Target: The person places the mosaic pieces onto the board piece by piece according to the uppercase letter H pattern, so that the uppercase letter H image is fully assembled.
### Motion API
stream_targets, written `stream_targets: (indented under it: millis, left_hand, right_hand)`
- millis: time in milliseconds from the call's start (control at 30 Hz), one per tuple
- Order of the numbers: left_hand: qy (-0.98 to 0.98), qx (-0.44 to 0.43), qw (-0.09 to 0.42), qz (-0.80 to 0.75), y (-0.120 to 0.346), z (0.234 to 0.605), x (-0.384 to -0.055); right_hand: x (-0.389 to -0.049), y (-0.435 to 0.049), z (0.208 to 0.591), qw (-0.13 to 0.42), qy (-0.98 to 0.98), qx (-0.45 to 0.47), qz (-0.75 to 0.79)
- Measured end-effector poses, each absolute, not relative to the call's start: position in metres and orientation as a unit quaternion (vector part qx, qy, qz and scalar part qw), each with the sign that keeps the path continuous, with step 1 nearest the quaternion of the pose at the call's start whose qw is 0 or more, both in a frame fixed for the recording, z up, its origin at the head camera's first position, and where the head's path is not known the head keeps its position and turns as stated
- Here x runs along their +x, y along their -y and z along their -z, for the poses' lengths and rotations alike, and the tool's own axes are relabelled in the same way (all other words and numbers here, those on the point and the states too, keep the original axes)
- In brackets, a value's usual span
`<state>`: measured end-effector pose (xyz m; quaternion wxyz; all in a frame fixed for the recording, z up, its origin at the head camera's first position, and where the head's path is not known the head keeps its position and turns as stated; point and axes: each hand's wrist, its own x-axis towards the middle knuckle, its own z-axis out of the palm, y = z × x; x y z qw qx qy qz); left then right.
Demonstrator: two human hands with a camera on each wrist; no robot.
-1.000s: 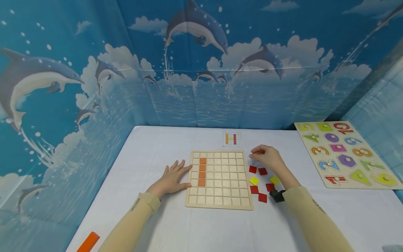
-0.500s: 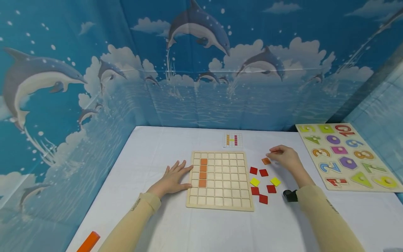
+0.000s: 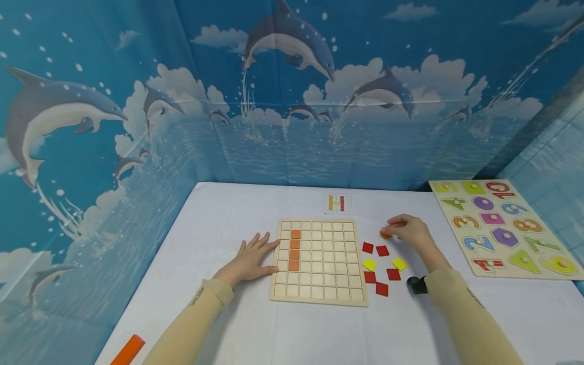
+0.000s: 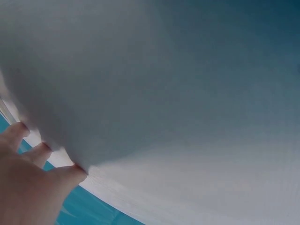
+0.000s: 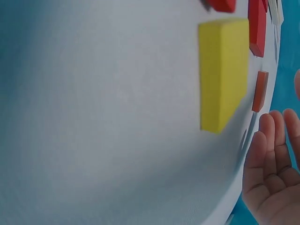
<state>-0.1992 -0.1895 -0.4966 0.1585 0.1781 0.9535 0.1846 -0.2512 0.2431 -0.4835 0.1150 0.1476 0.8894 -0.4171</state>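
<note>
My left hand [image 3: 248,261] rests spread on the white cloth, thumb and forefinger at the left edge of the wooden grid board [image 3: 328,279]. In the left wrist view, that hand [image 4: 30,183] has its fingertips on the cloth. Several orange square tiles [image 3: 294,244] fill part of one column of the board. Right of the board, my right hand [image 3: 410,234] reaches over a loose orange tile [image 3: 385,234], fingertips overlapping it. In the right wrist view, its fingers [image 5: 266,136] are loosely bent beside the tile, with a gap to the thumb.
Several red tiles [image 3: 382,289] and two yellow tiles [image 3: 369,264] lie between the board and my right arm. A pattern card [image 3: 338,203] sits behind the board. A number puzzle board [image 3: 506,228] lies at the right, an orange block [image 3: 128,350] at the front left.
My right hand has moved right from beside the board's far corner, uncovering the loose orange tile, then shifted slightly left and down over it. The left hand stays put.
</note>
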Motion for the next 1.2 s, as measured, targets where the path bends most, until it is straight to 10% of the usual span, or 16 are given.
stream_targets:
  millis: [1200]
  left_hand:
    - [-0.954, 0.171, 0.162, -0.185, 0.188, 0.495, -0.199]
  right_hand:
    - [-0.251, -0.229, 0.479, 0.165, -0.909, 0.157, 0.35]
